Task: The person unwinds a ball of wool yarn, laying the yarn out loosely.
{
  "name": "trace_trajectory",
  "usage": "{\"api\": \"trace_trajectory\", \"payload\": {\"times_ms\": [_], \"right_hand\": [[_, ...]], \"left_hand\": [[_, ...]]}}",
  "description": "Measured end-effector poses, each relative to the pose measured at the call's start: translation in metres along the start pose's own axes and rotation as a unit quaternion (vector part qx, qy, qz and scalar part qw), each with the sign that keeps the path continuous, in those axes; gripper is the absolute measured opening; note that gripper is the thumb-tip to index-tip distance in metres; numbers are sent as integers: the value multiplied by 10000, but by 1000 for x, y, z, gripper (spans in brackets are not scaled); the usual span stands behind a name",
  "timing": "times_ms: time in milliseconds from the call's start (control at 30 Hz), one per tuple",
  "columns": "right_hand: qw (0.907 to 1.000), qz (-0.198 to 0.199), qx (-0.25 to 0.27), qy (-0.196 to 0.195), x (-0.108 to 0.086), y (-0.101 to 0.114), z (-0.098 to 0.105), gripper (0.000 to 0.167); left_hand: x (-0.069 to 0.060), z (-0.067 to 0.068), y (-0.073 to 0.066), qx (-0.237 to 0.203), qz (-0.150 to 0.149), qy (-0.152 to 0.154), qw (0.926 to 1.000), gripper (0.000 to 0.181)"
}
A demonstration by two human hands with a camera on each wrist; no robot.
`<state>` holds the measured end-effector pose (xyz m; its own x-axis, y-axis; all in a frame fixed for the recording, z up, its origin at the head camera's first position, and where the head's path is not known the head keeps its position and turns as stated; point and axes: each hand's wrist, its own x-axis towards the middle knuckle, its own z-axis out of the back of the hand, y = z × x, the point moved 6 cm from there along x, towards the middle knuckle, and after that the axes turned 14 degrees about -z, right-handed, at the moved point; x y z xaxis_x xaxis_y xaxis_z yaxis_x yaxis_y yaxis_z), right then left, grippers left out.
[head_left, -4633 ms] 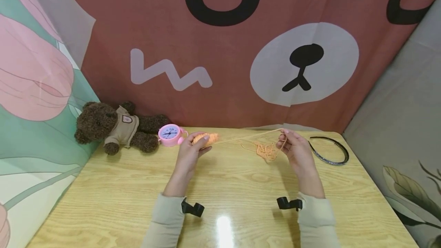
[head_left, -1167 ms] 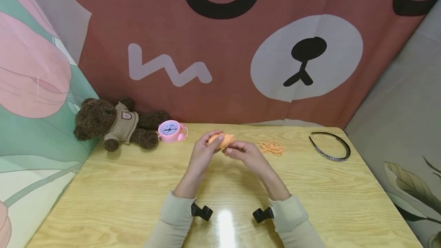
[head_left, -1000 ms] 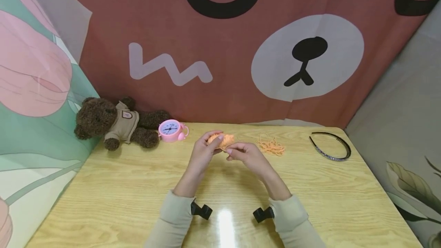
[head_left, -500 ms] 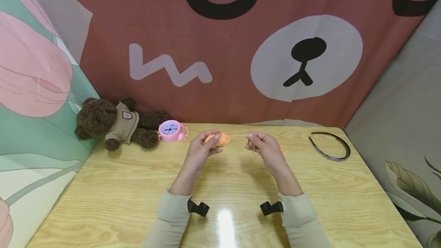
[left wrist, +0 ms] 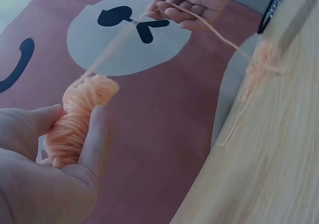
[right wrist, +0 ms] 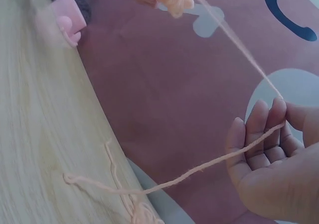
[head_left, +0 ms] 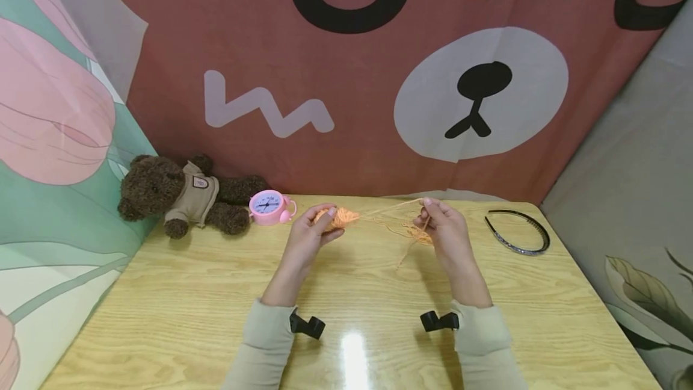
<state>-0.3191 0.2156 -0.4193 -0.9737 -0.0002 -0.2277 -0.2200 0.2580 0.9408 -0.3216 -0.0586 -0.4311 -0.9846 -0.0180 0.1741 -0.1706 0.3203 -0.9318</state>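
An orange ball of yarn (head_left: pixel 343 217), wound into an oblong shape, is gripped between the thumb and fingers of my left hand (head_left: pixel 308 233). In the left wrist view its wraps (left wrist: pixel 75 119) show clearly. My right hand (head_left: pixel 446 230) pinches a strand of the yarn (right wrist: pixel 239 47) between thumb and fingertip. That strand runs taut from the ball to the right hand, and a tail (right wrist: pixel 189 171) hangs from the pinch down toward the table. Behind the right hand, a loose heap of the same yarn (head_left: pixel 417 232) lies on the tabletop, partly covered by the fingers.
On the wooden table (head_left: pixel 346 294), a pink alarm clock (head_left: pixel 267 206) stands at the back left beside a brown teddy bear (head_left: pixel 189 194) lying on its side. A dark headband (head_left: pixel 520 233) lies at the back right. A printed bear curtain (head_left: pixel 346 89) hangs behind the table.
From meeting near the ball a second ago, my right hand has drawn right and up, pulling the strand out long. The left hand, with the ball, has shifted slightly left.
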Motion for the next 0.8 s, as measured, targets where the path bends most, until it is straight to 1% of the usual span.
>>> {"api": "trace_trajectory", "payload": {"times_ms": [133, 267, 367, 467, 600, 700, 800], "right_hand": [[10000, 16, 96, -2, -1, 3, 3, 22], [9999, 11, 94, 46, -1, 3, 0, 19], [9999, -26, -10, 125, 0, 2, -5, 17], [9997, -74, -138, 176, 1, 0, -8, 17], [9997, -94, -211, 116, 1, -2, -6, 18], [10000, -77, -25, 5, 1, 0, 0, 20], [9994, -58, 331, -47, 0, 2, 6, 20]], "left_hand": [[0, 1, 1, -603, 194, -110, 9979, 23], [0, 1, 1, -1174, 347, -236, 9922, 14], [-1, 0, -1, -1464, 394, -250, 9881, 9], [-2, -2, -2, -1491, 416, -161, 9878, 15], [-2, -4, -2, -1287, 473, 61, 9905, 34], [-3, -6, -3, -1125, 533, 217, 9920, 45], [-3, -6, -4, -1019, 545, 311, 9928, 50]]}}
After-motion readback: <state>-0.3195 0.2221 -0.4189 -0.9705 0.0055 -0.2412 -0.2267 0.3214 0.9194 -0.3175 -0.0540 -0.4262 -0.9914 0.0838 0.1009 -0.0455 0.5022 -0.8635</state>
